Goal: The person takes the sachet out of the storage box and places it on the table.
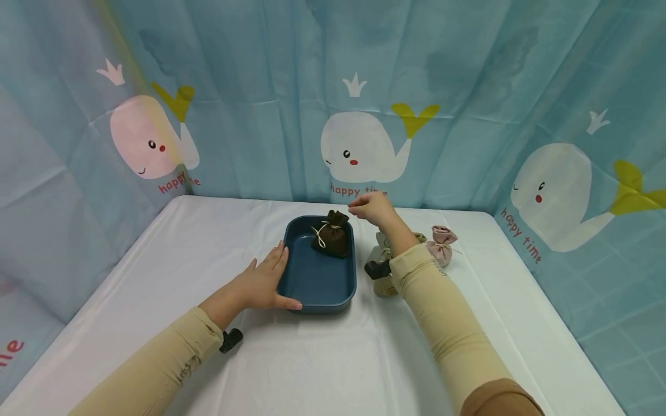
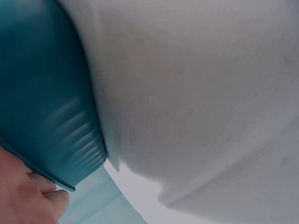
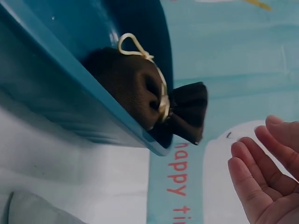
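Note:
A blue rectangular tray point(image 1: 317, 283) with raised walls stands on the white-covered table. In its far right corner sits a dark brown drawstring pouch point(image 1: 330, 238), tied with a cream cord, its gathered top leaning over the rim. My left hand point(image 1: 262, 283) rests with spread fingers along the tray's left rim, thumb at the near corner; the left wrist view shows its fingers point(image 2: 44, 191) at the rim. My right hand point(image 1: 373, 208) hovers just right of the pouch's top, apart from it, holding nothing. In the right wrist view its fingers point(image 3: 257, 172) are loosely bent.
Right of the tray, partly behind my right forearm, stand several more pouches: a pale grey-green pouch point(image 1: 378, 248), a beige pouch point(image 1: 384, 287) and a pink pouch point(image 1: 441, 247). A light blue curtain point(image 1: 250, 144) with whale prints borders the table's back and sides.

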`<action>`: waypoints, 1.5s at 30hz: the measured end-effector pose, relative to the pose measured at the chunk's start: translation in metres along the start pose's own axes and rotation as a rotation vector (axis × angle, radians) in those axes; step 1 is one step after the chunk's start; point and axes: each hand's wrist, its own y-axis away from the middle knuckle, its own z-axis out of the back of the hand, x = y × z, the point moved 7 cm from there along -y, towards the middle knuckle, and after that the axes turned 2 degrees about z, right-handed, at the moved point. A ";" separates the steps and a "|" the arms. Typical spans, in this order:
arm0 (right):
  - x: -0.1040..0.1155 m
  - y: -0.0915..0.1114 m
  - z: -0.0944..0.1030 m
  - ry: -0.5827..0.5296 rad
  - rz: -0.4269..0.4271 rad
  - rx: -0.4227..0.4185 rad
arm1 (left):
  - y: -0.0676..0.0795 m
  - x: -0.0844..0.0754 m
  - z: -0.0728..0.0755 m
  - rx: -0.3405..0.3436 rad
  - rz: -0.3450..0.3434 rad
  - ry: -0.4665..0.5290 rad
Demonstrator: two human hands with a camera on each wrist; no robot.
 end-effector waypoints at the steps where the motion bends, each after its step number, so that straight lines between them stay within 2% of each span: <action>1: -0.001 -0.001 -0.002 0.000 -0.003 0.003 | 0.000 0.000 0.000 -0.002 -0.001 0.001; 12: -0.010 -0.010 -0.016 0.080 -0.019 0.009 | 0.000 -0.001 0.000 0.000 -0.006 0.005; 19: -0.015 -0.015 -0.015 0.137 -0.049 -0.014 | 0.000 -0.001 0.002 0.000 0.003 0.001; 29: -0.015 -0.018 -0.023 0.082 -0.063 0.018 | -0.001 0.000 0.001 0.000 0.004 -0.002; 38: -0.011 -0.019 -0.031 0.138 -0.074 0.062 | -0.001 0.000 0.000 0.004 0.013 -0.002; 45: -0.010 -0.018 -0.039 0.111 -0.070 0.105 | -0.001 0.000 -0.001 0.011 0.012 0.008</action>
